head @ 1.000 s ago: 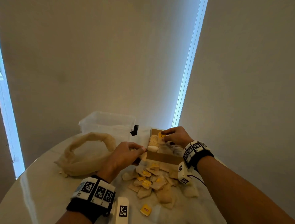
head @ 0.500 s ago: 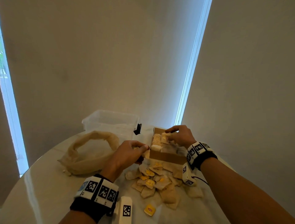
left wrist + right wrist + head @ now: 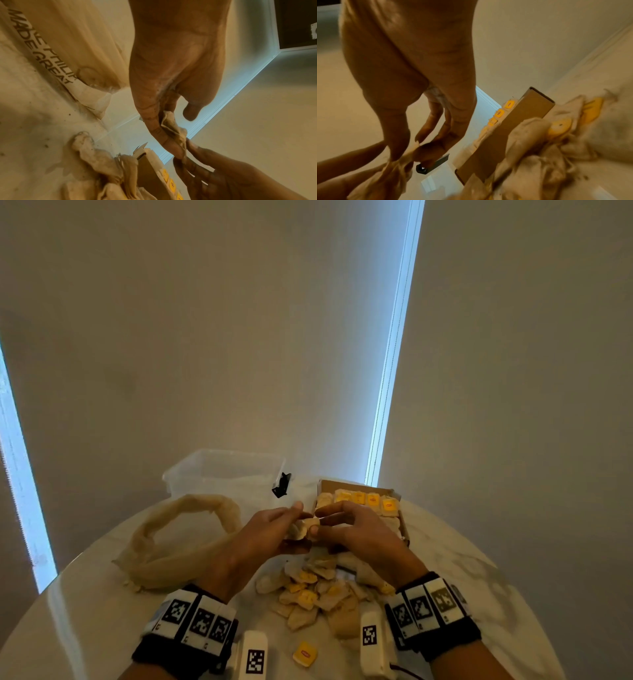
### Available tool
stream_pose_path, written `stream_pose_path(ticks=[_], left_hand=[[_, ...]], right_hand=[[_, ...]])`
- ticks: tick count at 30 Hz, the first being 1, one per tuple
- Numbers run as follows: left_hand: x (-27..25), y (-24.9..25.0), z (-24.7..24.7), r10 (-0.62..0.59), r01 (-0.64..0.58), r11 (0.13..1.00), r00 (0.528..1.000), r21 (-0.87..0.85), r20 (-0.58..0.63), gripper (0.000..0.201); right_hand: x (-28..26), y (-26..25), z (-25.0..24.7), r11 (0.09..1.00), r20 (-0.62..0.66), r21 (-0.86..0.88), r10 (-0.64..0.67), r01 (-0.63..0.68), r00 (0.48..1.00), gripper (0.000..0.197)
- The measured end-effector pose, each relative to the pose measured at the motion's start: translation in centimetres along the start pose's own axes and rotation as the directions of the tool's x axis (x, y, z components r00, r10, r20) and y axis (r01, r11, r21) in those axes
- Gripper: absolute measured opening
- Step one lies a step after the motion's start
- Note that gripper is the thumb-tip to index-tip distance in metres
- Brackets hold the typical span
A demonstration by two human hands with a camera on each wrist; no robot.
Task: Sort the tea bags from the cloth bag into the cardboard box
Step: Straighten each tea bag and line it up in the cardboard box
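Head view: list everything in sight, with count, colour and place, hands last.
table: one, white marbled, under everything
cloth bag: one, beige, slumped open at left
plastic tub: one, clear, behind the cloth bag
cardboard box: one, brown, far right, rows of tea bags inside
loose tea bags: a pile, beige with yellow tags, in front of the box
single yellow tag: one, near edge
held tea bag: one, beige, between both hands
left hand: pinches the held tea bag
right hand: pinches it too

Crumpled tea bag (image 3: 306, 528) held above loose pile (image 3: 313, 594); cardboard box (image 3: 402, 520) w/ yellow-tagged row; cloth bag (image 3: 178, 542) limp, left.
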State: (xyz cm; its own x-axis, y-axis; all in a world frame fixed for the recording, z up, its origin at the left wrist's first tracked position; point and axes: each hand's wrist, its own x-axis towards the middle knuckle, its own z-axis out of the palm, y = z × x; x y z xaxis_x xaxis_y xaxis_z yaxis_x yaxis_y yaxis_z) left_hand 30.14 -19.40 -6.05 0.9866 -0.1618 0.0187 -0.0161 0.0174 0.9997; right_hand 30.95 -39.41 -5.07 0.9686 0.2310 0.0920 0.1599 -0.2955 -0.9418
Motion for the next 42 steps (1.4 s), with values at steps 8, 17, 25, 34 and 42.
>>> stream_pose_path(ticks=[8, 17, 25, 34, 42], left_hand=[[0.1, -0.5, -0.9, 0.112, -0.107, 0.991, 0.992, 0.085, -0.054, 0.024], [0.6, -0.6, 0.3, -0.033, 0.033, 0.998, 0.999, -0.062, -0.001, 0.028], [0.8, -1.7, -0.4, 0.039, -0.039, 0.998, 0.999, -0.043, -0.013, 0.029], [1.1, -1.8, -0.6, 0.180, -0.180, 0.976, 0.984, 0.122, 0.018, 0.020], [1.4, -1.8, -0.5, 0.156, -0.153, 0.977, 0.988, 0.149, -0.010, 0.021]], right_hand=[[-0.1, 0.4, -1.2, 0.978, -0.200, 0.181, -0.069, 0.106, 0.977, 0.025], [-0.1, 0.7, -0.7, 0.976, -0.183, 0.104, -0.169, 0.191, 0.968, 0.017], [-0.3, 0.5, -0.2, 0.976, 0.054, -0.057, -0.208, 0.211, 0.977, 0.020], [-0.1, 1.1, -0.7, 0.987, -0.062, 0.043, -0.151, 0.153, 0.987, 0.027], [-0.1, 1.4, -0.1, 0.979, -0.044, 0.109, -0.167, 0.170, 0.985, 0.032]])
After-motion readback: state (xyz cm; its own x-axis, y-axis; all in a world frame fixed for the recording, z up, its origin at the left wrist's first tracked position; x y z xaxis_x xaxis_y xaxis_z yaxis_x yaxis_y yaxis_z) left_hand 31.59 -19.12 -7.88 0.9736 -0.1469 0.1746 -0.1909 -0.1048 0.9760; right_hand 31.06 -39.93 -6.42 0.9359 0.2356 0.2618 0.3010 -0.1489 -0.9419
